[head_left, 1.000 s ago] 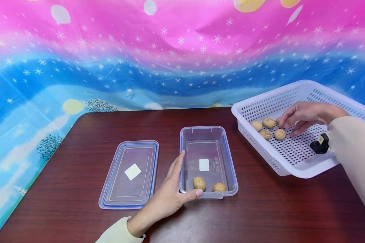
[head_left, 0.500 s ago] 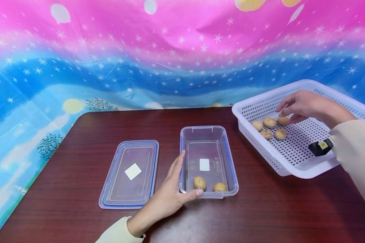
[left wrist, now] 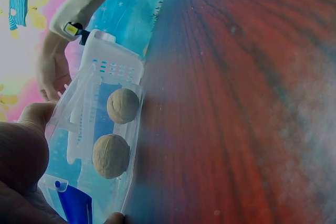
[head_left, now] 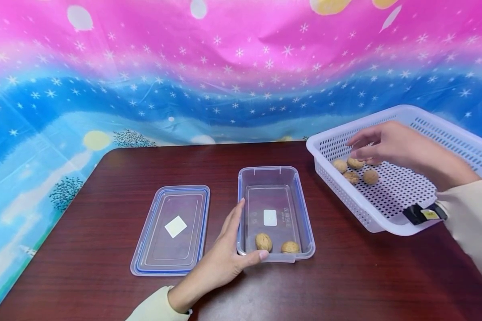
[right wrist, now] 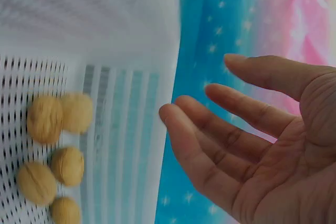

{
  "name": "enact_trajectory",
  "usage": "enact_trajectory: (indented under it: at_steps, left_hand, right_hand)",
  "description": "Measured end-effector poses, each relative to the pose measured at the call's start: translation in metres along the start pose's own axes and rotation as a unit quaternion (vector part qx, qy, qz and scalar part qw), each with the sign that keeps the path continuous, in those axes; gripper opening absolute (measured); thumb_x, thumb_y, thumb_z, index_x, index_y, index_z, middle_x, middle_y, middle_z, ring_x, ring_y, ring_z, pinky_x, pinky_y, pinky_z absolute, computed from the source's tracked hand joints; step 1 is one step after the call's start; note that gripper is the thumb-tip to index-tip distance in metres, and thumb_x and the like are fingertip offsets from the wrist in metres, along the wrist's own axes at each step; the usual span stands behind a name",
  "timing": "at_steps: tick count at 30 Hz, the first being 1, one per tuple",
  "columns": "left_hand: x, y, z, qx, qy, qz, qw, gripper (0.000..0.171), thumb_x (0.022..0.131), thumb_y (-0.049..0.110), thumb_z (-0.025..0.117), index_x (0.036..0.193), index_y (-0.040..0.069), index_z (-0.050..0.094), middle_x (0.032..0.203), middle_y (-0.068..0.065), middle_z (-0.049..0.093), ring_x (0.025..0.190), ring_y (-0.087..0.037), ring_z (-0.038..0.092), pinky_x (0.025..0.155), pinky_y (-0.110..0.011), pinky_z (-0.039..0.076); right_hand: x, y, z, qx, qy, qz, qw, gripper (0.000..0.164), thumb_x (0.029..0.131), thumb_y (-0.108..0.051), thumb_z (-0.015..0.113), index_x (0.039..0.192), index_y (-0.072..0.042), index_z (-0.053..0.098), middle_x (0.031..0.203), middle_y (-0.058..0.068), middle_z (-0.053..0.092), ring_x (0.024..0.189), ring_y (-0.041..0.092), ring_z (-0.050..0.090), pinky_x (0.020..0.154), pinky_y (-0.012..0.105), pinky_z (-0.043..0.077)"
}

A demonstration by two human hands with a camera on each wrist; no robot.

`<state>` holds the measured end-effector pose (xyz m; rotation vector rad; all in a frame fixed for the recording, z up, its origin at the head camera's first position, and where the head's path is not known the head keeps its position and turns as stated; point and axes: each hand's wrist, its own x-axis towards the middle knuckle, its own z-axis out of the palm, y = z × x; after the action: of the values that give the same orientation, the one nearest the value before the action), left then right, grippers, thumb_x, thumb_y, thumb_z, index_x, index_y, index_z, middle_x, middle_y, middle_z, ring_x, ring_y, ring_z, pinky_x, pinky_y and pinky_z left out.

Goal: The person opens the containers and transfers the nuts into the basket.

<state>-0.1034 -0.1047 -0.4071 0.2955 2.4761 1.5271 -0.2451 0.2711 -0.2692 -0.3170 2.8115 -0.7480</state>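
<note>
My left hand (head_left: 221, 258) holds the near left corner of a clear plastic food container (head_left: 265, 196), thumb over the near rim and fingers along the left wall. Inside, at the near end, lie two walnuts (head_left: 263, 242). In the left wrist view these walnuts (left wrist: 111, 156) show through the wall. My right hand (head_left: 405, 151) hovers over a white perforated basket (head_left: 345, 203), above several walnuts (head_left: 371, 177) grouped at its left end. The right wrist view shows the right hand (right wrist: 262, 145) with loosely bent fingers and nothing in them, apart from the walnuts (right wrist: 37, 182).
A clear lid (head_left: 164, 249) with a blue seal and a pale square label lies flat left of the container. The dark reddish wooden table (head_left: 305, 290) carries everything. Behind it hangs a pink and blue printed cloth (head_left: 225, 67).
My right hand has risen from among the walnuts and moved left over them, uncovering then partly covering the far ones. The left hand and the container have stayed put.
</note>
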Motion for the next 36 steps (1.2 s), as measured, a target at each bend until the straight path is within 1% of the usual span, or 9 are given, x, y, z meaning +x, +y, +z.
enact_trajectory:
  at_steps: [5, 8, 12, 15, 21, 23, 29, 33, 36]
  left_hand:
    - [0.0, 0.0, 0.0, 0.002, 0.0, 0.0, 1.0, 0.113, 0.086, 0.041, 0.086, 0.169, 0.036, 0.01, 0.176, -0.001, 0.014, 0.158, -0.032, 0.026, 0.122, -0.064, 0.029]
    - [0.0, 0.0, 0.0, 0.002, -0.001, -0.001, 1.0, 0.113, 0.086, 0.041, 0.086, 0.169, 0.036, 0.01, 0.176, -0.001, 0.014, 0.158, -0.032, 0.026, 0.122, -0.064, 0.029]
    - [0.0, 0.001, 0.0, 0.003, -0.002, -0.003, 1.0, 0.112, 0.086, 0.041, 0.086, 0.169, 0.037, 0.01, 0.176, -0.001, 0.014, 0.158, -0.032, 0.025, 0.122, -0.064, 0.029]
    - [0.0, 0.001, 0.0, 0.004, -0.003, -0.003, 1.0, 0.112, 0.086, 0.041, 0.085, 0.169, 0.037, 0.009, 0.176, -0.002, 0.014, 0.158, -0.032, 0.025, 0.122, -0.065, 0.028]
    - [-0.001, 0.0, 0.0, 0.006, -0.004, -0.006, 1.0, 0.114, 0.086, 0.04, 0.086, 0.169, 0.037, 0.008, 0.176, -0.001, 0.013, 0.158, -0.031, 0.024, 0.122, -0.064, 0.028]
    - [-0.001, 0.0, 0.0, 0.006, -0.004, -0.005, 1.0, 0.115, 0.086, 0.039, 0.086, 0.169, 0.034, 0.008, 0.176, -0.001, 0.013, 0.158, -0.031, 0.024, 0.123, -0.064, 0.028]
    - [0.0, 0.0, 0.0, 0.005, -0.002, 0.001, 1.0, 0.115, 0.086, 0.04, 0.086, 0.17, 0.03, 0.009, 0.176, -0.003, 0.014, 0.157, -0.033, 0.026, 0.122, -0.065, 0.029]
    - [0.0, 0.001, 0.0, 0.003, -0.001, 0.003, 1.0, 0.114, 0.086, 0.039, 0.086, 0.17, 0.029, 0.01, 0.176, -0.003, 0.015, 0.157, -0.033, 0.027, 0.122, -0.064, 0.029]
    - [0.0, 0.001, 0.0, 0.003, 0.0, 0.001, 1.0, 0.114, 0.086, 0.04, 0.086, 0.17, 0.03, 0.01, 0.176, -0.002, 0.015, 0.157, -0.033, 0.027, 0.122, -0.064, 0.029]
  right_hand:
    - [-0.011, -0.017, 0.011, 0.013, -0.004, -0.034, 0.999, 0.046, 0.098, -0.03, 0.075, 0.14, -0.014, 0.067, 0.124, 0.006, 0.076, 0.11, 0.019, 0.069, 0.09, 0.035, 0.049]
    - [-0.019, -0.026, 0.018, 0.042, -0.016, -0.042, 0.998, 0.048, 0.098, -0.03, 0.076, 0.142, -0.015, 0.065, 0.125, 0.006, 0.076, 0.105, 0.015, 0.07, 0.083, 0.032, 0.053]
    - [-0.027, -0.036, 0.03, 0.079, -0.027, -0.068, 0.994, 0.047, 0.098, -0.024, 0.075, 0.142, -0.012, 0.064, 0.127, 0.01, 0.074, 0.097, 0.003, 0.071, 0.077, 0.024, 0.057]
    - [-0.032, -0.044, 0.04, 0.086, -0.028, -0.091, 0.992, 0.044, 0.098, -0.023, 0.075, 0.139, -0.013, 0.066, 0.127, 0.008, 0.074, 0.101, 0.0, 0.07, 0.085, 0.021, 0.056]
    - [-0.04, -0.062, 0.052, 0.103, -0.052, -0.102, 0.988, 0.041, 0.098, -0.027, 0.075, 0.137, -0.018, 0.067, 0.124, 0.002, 0.075, 0.104, 0.013, 0.073, 0.089, 0.031, 0.056]
    - [-0.041, -0.067, 0.056, 0.121, -0.063, -0.113, 0.984, 0.041, 0.097, -0.025, 0.075, 0.137, -0.015, 0.067, 0.123, 0.003, 0.075, 0.106, 0.016, 0.073, 0.089, 0.032, 0.057]
    - [-0.042, -0.08, 0.069, 0.149, -0.088, -0.146, 0.974, 0.039, 0.096, -0.023, 0.076, 0.133, -0.014, 0.069, 0.123, 0.004, 0.075, 0.112, 0.018, 0.071, 0.09, 0.028, 0.058]
    - [-0.04, -0.086, 0.083, 0.17, -0.109, -0.157, 0.967, 0.038, 0.096, -0.022, 0.076, 0.132, -0.011, 0.069, 0.124, 0.007, 0.073, 0.112, 0.02, 0.072, 0.091, 0.031, 0.058]
    - [-0.037, -0.088, 0.094, 0.192, -0.129, -0.169, 0.958, 0.04, 0.096, -0.02, 0.076, 0.132, -0.006, 0.068, 0.125, 0.011, 0.072, 0.111, 0.023, 0.073, 0.091, 0.034, 0.059]
